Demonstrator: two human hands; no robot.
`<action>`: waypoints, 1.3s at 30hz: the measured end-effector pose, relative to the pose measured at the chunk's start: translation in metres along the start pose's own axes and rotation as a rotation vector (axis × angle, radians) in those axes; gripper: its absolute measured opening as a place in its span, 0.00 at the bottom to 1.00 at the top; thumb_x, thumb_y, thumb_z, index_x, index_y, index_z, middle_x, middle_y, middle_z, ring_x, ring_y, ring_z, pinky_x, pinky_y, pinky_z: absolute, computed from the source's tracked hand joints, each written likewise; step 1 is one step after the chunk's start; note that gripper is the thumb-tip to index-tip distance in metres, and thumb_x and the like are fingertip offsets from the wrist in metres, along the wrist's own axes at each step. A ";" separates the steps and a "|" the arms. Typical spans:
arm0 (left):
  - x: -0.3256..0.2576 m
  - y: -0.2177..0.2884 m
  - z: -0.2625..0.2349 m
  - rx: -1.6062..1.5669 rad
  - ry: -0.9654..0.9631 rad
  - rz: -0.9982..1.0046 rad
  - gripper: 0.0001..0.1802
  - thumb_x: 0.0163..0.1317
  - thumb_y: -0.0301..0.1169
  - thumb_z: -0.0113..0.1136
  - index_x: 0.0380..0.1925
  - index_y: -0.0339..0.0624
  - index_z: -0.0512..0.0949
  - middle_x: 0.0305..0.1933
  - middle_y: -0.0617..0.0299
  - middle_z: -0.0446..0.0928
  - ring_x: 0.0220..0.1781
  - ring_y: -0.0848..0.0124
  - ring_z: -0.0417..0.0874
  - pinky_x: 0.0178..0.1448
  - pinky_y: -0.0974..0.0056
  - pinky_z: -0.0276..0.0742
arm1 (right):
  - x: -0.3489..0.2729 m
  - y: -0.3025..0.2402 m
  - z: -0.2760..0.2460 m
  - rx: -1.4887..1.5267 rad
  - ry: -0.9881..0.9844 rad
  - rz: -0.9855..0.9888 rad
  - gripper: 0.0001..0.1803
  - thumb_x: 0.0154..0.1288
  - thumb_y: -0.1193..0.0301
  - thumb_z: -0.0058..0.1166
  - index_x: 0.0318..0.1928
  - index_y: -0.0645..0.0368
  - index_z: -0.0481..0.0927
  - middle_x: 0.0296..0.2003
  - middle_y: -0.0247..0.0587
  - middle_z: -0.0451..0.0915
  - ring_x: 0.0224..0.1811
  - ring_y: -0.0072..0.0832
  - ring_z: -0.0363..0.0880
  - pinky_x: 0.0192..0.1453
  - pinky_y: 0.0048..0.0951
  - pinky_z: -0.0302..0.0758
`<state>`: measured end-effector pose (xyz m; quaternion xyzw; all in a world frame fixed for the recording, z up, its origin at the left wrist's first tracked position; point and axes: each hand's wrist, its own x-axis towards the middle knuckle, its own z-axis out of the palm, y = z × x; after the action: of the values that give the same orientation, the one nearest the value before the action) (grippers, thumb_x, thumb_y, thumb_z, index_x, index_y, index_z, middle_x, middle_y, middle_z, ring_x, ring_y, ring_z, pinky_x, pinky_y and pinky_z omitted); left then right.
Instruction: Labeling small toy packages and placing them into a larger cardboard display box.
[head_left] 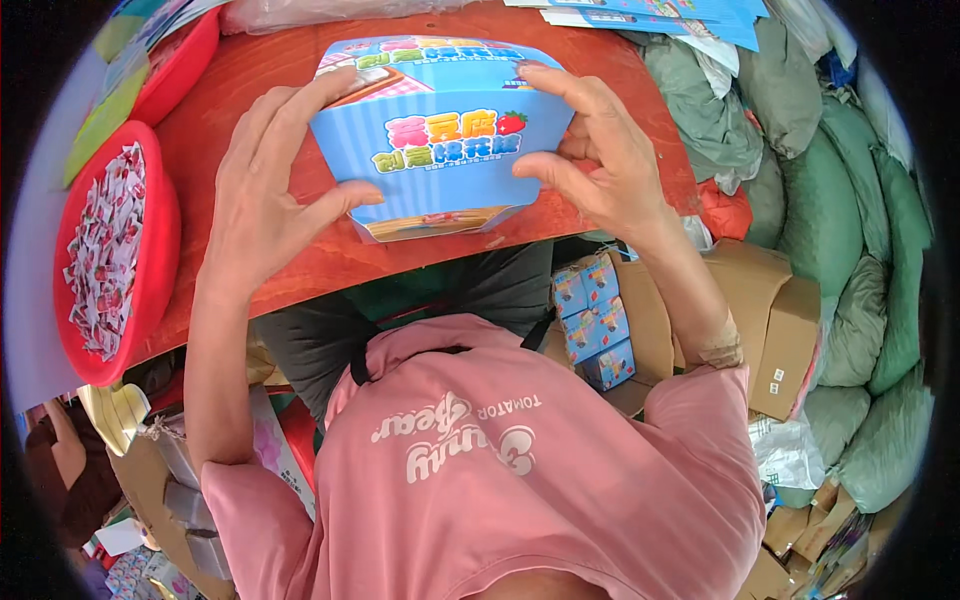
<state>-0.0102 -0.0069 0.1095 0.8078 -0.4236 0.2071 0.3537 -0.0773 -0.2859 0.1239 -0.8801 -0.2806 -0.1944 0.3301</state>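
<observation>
A light blue cardboard box (440, 135) with colourful print and a strawberry picture stands on the red-brown table (250, 90) near its front edge. My left hand (265, 180) grips the box's left side, thumb on the front face and fingers over the top. My right hand (600, 150) grips its right side in the same way. Both forearms rise from my pink shirt below.
A red tray (150, 290) of small wrapped sweets sits at the left, with another red tray (185, 60) behind it. A brown carton (655, 320) with several small blue boxes (598, 320) stands on the floor at my right. Green sacks (850, 230) pile up further right. Flat printed sheets (660, 12) lie at the table's back.
</observation>
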 end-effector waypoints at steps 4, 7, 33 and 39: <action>-0.002 0.001 0.004 0.025 0.050 0.020 0.41 0.35 0.34 0.74 0.54 0.45 0.70 0.48 0.55 0.74 0.50 0.56 0.73 0.54 0.56 0.71 | -0.006 -0.007 -0.003 0.022 -0.139 0.072 0.44 0.48 0.75 0.67 0.65 0.58 0.58 0.63 0.47 0.62 0.50 0.31 0.76 0.37 0.24 0.77; -0.003 0.002 0.004 -0.001 0.050 -0.006 0.41 0.35 0.35 0.74 0.54 0.45 0.70 0.48 0.55 0.74 0.50 0.56 0.74 0.53 0.56 0.71 | -0.006 -0.006 -0.005 0.037 -0.179 0.121 0.47 0.47 0.77 0.63 0.67 0.52 0.52 0.64 0.45 0.62 0.40 0.44 0.80 0.39 0.36 0.78; -0.014 -0.008 0.005 0.004 0.028 0.018 0.41 0.36 0.39 0.73 0.54 0.41 0.69 0.47 0.54 0.75 0.47 0.56 0.76 0.49 0.58 0.74 | -0.007 0.005 0.011 0.102 -0.153 0.031 0.42 0.47 0.83 0.65 0.63 0.61 0.58 0.62 0.50 0.62 0.58 0.34 0.70 0.50 0.29 0.79; -0.014 -0.010 0.004 -0.033 0.039 0.033 0.41 0.37 0.37 0.73 0.55 0.42 0.68 0.49 0.53 0.75 0.48 0.56 0.76 0.49 0.58 0.75 | -0.005 0.005 0.011 0.136 -0.184 0.064 0.41 0.48 0.83 0.65 0.63 0.61 0.59 0.62 0.49 0.63 0.53 0.32 0.75 0.46 0.28 0.80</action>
<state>-0.0098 0.0018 0.0937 0.7905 -0.4334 0.2215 0.3717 -0.0765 -0.2832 0.1117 -0.8783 -0.2939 -0.0825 0.3680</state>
